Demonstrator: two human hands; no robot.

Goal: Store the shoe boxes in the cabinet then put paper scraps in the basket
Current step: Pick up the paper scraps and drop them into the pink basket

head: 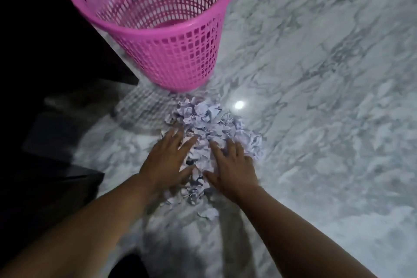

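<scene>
A pile of crumpled white paper scraps (pixel 212 124) lies on the marble floor just in front of a pink plastic mesh basket (pixel 180 56), which stands upright with its mouth open toward me. My left hand (pixel 168 160) rests flat on the left side of the pile, fingers spread and straight. My right hand (pixel 232 167) lies on the right side of the pile, fingers also spread. Scraps show between the two hands. A few loose scraps (pixel 208 212) lie nearer to me. No shoe boxes are in sight.
Grey-veined white marble floor (pixel 316 97) stretches to the right and behind the pile, with a bright light reflection (pixel 239 104). Dark furniture (pixel 45 74) fills the left side, close to the basket.
</scene>
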